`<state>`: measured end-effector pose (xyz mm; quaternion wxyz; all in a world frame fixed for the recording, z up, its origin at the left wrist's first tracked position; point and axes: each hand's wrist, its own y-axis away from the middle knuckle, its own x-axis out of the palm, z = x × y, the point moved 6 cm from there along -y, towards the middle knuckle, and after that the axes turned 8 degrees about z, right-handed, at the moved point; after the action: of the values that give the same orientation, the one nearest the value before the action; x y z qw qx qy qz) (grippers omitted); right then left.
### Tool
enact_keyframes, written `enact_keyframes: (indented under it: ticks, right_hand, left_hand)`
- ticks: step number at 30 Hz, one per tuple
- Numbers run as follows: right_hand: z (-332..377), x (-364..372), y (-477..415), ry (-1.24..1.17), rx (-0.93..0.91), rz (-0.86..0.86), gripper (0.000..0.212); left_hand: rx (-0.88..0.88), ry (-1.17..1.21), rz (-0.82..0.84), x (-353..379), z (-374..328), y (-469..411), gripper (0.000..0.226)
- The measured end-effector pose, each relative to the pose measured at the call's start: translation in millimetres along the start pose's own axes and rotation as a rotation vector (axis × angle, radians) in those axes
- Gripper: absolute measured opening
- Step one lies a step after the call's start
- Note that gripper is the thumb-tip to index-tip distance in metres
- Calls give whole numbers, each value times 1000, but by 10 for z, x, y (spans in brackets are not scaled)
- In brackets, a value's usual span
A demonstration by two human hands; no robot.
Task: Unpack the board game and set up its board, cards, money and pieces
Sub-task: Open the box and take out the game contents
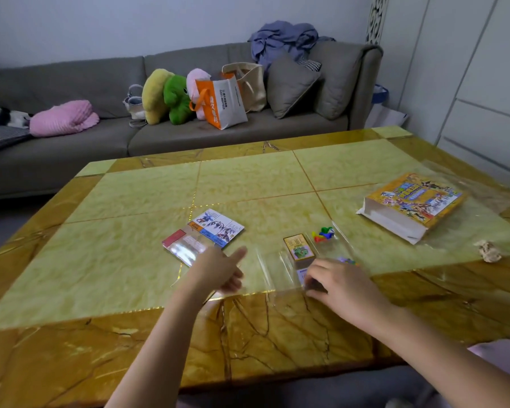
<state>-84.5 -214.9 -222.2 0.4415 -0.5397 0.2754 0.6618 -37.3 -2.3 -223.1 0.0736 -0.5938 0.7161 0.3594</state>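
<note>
Your single head camera looks forward and down, close over the table [130,260]. It faces the sofa [71,83].

Card stack [299,248] between folded board [215,226] and box [412,203].

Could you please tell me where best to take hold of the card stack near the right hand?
Probably by its two long sides, fingers coming down from above: the card stack lies flat with its long axis pointing away from the person, and the right hand is at its near end.

Home living room, grey sofa [189,125] with plush toys [174,97], cushions [290,85], marble coffee table [248,178]
</note>
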Motion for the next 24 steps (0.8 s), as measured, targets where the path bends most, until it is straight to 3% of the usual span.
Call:
enact_keyframes:
  ticks: [3,5,7,10,12,14,19,24]
  right_hand:
    - [-46,-33,19,-33,-22,-95,22]
    - [-33,-80,23,-92,-51,-116,19]
    - [-33,-116,26,-129,-78,-126,17]
    - [-26,-166,46,-141,-65,-131,15]
    - [-41,-220,61,-173,18,-118,34]
    - [-60,-265,60,-203,145,-118,62]
    - [-59,-294,-19,-21,351,-42,59]
    - [-10,-433,-87,-15,438,-21,63]
  left_hand:
    - [-127,96,315,458,1,41,76]
    - [-173,312,433,683,-3,42,73]
    - [-193,652,522,896,-46,56,55]
    - [-178,1134,526,1096,-125,45,21]
    - [-159,1297,512,1145,-173,51,18]
    - [-107,1349,537,1176,-224,71,21]
    - [49,1253,435,1190,-264,112,42]
    - [165,1202,401,1098,-364,176,38]
